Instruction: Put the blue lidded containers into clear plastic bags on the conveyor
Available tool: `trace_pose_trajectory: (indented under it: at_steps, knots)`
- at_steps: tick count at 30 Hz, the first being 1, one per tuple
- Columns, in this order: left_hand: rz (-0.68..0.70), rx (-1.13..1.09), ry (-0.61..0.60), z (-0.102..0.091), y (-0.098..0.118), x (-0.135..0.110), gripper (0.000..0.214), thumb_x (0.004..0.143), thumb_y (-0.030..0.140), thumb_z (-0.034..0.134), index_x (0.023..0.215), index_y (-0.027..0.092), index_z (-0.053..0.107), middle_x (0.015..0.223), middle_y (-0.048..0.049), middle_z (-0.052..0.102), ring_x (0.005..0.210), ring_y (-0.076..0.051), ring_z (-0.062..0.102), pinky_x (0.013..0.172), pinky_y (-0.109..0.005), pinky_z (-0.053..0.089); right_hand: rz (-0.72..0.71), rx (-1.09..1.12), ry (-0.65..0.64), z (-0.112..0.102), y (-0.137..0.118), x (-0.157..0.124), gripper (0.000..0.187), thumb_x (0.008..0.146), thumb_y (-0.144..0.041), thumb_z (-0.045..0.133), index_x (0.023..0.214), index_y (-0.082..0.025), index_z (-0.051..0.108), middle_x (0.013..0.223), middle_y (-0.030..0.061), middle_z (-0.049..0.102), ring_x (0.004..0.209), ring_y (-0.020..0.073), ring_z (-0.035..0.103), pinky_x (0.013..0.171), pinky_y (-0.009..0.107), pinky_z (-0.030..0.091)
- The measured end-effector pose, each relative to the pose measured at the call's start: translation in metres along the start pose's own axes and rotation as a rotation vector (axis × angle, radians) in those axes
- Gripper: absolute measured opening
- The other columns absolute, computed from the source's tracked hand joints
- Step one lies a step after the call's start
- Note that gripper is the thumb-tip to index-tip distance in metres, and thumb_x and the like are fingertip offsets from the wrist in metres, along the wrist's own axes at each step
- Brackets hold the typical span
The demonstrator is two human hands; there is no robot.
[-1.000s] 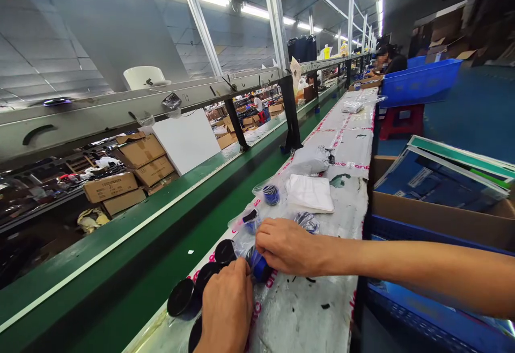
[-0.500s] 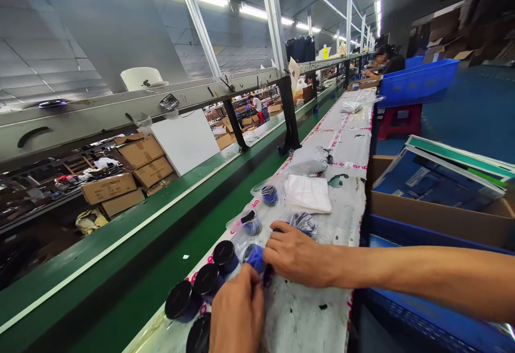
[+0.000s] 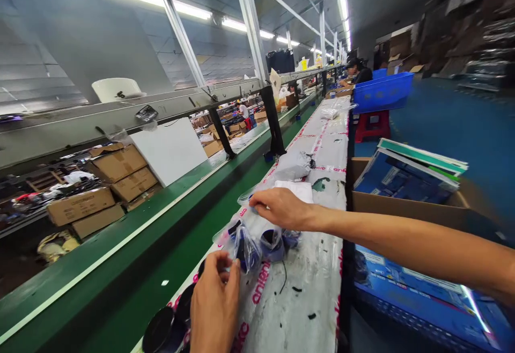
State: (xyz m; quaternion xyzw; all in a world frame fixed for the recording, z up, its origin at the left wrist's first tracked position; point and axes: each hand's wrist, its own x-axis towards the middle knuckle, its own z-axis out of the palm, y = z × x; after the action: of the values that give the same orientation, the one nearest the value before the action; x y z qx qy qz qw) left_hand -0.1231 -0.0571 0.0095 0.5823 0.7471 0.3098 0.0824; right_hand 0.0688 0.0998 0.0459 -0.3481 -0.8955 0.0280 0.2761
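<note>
My left hand [image 3: 215, 299] is open, its fingers curled and its thumb apart from them, close beside a clear plastic bag [image 3: 246, 251] with a dark blue round piece inside. Farther along the bench, my right hand [image 3: 279, 208] pinches at a bagged blue round piece [image 3: 252, 203], mostly hidden under the fingers. Between the hands stands another bagged blue cylinder [image 3: 272, 244] with a dark top. Unbagged black-topped round pieces [image 3: 159, 329] sit at the near left, partly covered by my left hand.
The bench [image 3: 300, 294] has a worn, printed white covering with black scraps on it. Left of it runs a green conveyor [image 3: 132, 283]. White packets [image 3: 295, 166] lie beyond my right hand. On the right are a carton [image 3: 406, 203] of blue sheets and a blue tub [image 3: 382, 93].
Both hands have parted from the bagged piece they held together. My right hand has moved away along the bench to another bagged piece. The view has shifted to the right.
</note>
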Motion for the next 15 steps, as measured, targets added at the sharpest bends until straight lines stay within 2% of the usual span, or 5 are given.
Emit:
trace_pose_trajectory:
  at_steps: [3,5,6,10,15]
  knots:
    - [0.300,0.241,0.107,0.007,-0.006,0.003,0.041,0.090,0.050,0.053,0.121,0.023,0.059,0.143,-0.0136,0.054,0.118,-0.033,0.063,0.089,-0.045,0.055,0.141,-0.110,0.046,-0.018,0.036,-0.001,0.031,0.099,-0.018,0.043,0.121,-0.017,0.064,0.114,0.0082,0.074,0.103,0.0217,0.068,0.082,0.030,0.047]
    - [0.461,0.386,0.075,0.015,-0.010,0.008,0.036,0.088,0.044,0.058,0.117,0.022,0.063,0.151,-0.0147,0.047,0.127,-0.036,0.056,0.098,-0.049,0.051,0.173,-0.175,0.003,-0.025,0.059,-0.007,0.026,0.098,-0.023,0.048,0.114,-0.017,0.068,0.107,0.0095,0.075,0.099,0.0248,0.069,0.078,0.032,0.048]
    - [0.488,0.438,0.053,0.019,-0.011,0.011,0.031,0.089,0.041,0.058,0.113,0.022,0.065,0.149,-0.0154,0.048,0.127,-0.035,0.057,0.099,-0.049,0.051,0.168,-0.201,-0.037,-0.025,0.067,-0.012,0.023,0.096,-0.028,0.055,0.107,-0.017,0.071,0.103,0.0099,0.075,0.096,0.0260,0.070,0.076,0.032,0.049]
    - [0.423,0.441,0.021,0.032,-0.002,0.017,0.021,0.097,0.030,0.044,0.093,0.024,0.064,0.134,-0.0084,0.062,0.115,-0.026,0.065,0.092,-0.037,0.053,0.134,-0.271,-0.163,-0.003,0.078,-0.037,0.032,0.083,-0.042,0.073,0.094,-0.012,0.075,0.101,0.0165,0.073,0.096,0.0314,0.068,0.074,0.034,0.050]
    - [0.144,0.254,-0.066,0.030,0.023,0.019,0.018,0.092,0.035,0.049,0.079,0.026,0.058,0.122,-0.0010,0.068,0.098,-0.023,0.068,0.075,-0.031,0.051,0.202,-0.257,-0.174,0.021,0.072,-0.042,0.027,0.094,-0.023,0.052,0.092,-0.011,0.075,0.103,0.0182,0.073,0.101,0.0300,0.066,0.074,0.032,0.048]
